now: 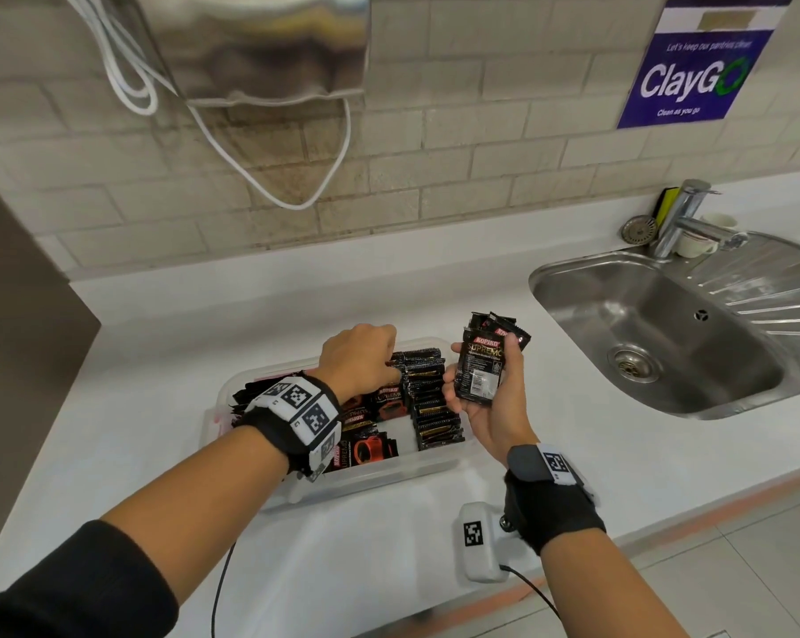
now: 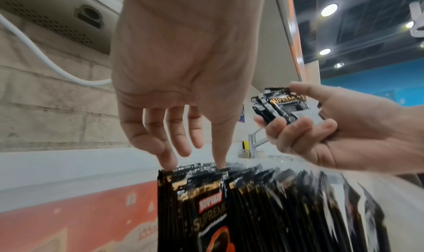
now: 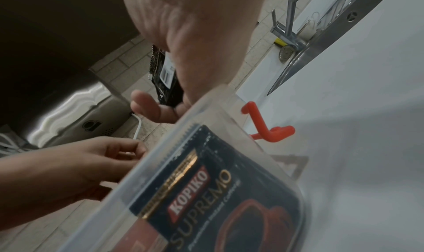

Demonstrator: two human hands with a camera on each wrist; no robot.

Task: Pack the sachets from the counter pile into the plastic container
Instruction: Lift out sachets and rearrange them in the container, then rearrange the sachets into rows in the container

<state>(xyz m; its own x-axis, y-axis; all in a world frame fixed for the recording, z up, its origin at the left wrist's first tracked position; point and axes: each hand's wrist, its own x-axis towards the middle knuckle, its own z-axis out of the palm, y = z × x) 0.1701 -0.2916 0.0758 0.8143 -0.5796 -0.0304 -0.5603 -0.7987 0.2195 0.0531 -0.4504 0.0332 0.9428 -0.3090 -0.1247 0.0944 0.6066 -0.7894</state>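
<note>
Two hands over a clear plastic container [image 1: 366,481] on the white counter [image 1: 159,361], seen from the head camera. Right hand [image 1: 485,407] curled around a fanned handful of Kopiko sachets [image 1: 485,361], held upright just beside the container's right rim and clear of it. Left hand [image 1: 361,356] palm down inside the container, on the far end of the upright row of sachets [image 1: 430,398]. More sachets lying flat and loose in the left part of the container. Steel sink [image 1: 656,333] well apart to the right.

From the left wrist: fingers fairly straight and spread, pointing down, with fingertips [image 2: 168,158] touching the top edges of the packed row, seemingly parting or steadying it. Nothing pinched, as far as can be seen. Right hand's handful close by, above and to the right.

From the right wrist: container wall large in the foreground with one sachet flat against it, a red latch [image 3: 263,125] on the counter beyond. Held handful mostly hidden behind the palm, only an edge and a barcode showing.

Likely risks from here: a fanned handful slipping apart on the way down, since the grip looks loose at the top; sachets catching on the rim and dropping onto the counter; the tight row toppling or springing back if the left fingertips lift before a gap is wedged open; crumpling if forced in.
</note>
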